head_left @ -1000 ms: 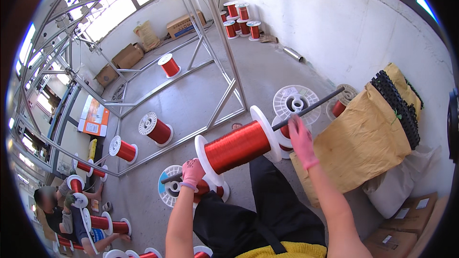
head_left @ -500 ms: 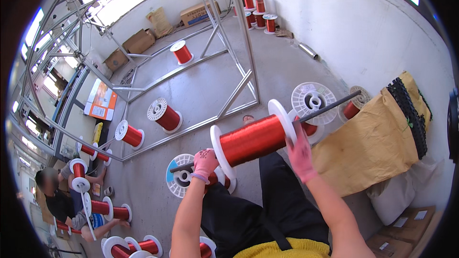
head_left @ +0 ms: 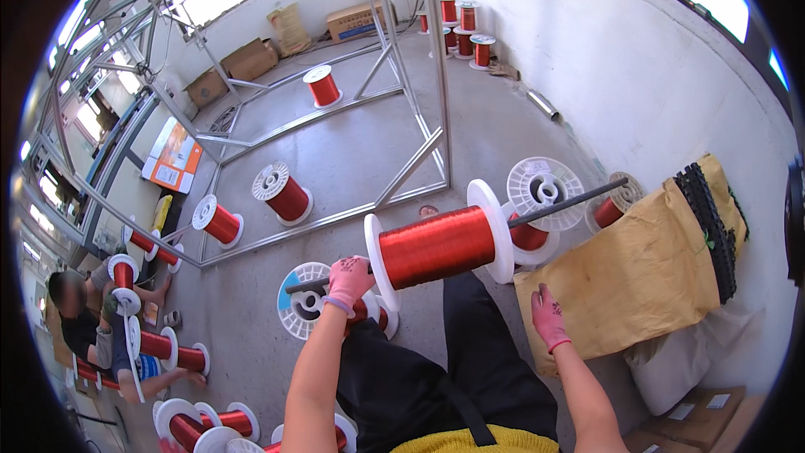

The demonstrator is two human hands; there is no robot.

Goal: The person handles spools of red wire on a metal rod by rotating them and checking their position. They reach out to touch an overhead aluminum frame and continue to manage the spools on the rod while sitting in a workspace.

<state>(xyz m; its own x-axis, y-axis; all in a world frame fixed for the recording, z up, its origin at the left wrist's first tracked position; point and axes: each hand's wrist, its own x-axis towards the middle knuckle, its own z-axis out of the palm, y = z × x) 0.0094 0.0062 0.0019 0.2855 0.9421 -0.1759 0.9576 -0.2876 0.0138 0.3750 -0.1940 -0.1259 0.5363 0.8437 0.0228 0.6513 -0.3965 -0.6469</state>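
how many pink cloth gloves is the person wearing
2: one on the left hand, gripping the long dark rod; one on the right hand, open over the crinkled tan wrapping.

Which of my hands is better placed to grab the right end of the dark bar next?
Probably your right hand: it looks empty and is on that side of the red spool. Your left hand grips the dark bar on the spool's other side.

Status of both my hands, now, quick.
Left hand: closed on the dark rod that runs through the red wire spool.
Right hand: open, nothing seen in it, by the tan sack.
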